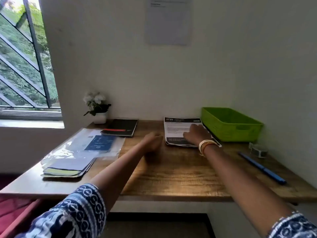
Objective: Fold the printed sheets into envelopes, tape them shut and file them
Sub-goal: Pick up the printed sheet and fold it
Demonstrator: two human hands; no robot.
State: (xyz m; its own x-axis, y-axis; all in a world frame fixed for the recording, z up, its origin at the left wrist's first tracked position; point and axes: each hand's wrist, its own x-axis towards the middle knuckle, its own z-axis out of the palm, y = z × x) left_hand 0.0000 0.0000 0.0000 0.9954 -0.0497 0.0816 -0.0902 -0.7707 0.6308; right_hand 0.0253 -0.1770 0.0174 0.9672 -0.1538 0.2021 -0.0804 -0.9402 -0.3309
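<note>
Printed sheets: white stack with black header bands [178, 130], far on the wooden desk [171, 172], touching the green plastic basket [229, 124].
Left hand [152, 140]: left of basket, blurred; fingers' state unclear.
Right hand [195, 133]: fingers spread flat on stack.
Risk: flat fingers may drag several sheets, crumpling the curled near edge.

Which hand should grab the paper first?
Probably the right hand: it already rests on the printed sheet beside the green basket. The left hand is blurred, beside the sheet.
</note>
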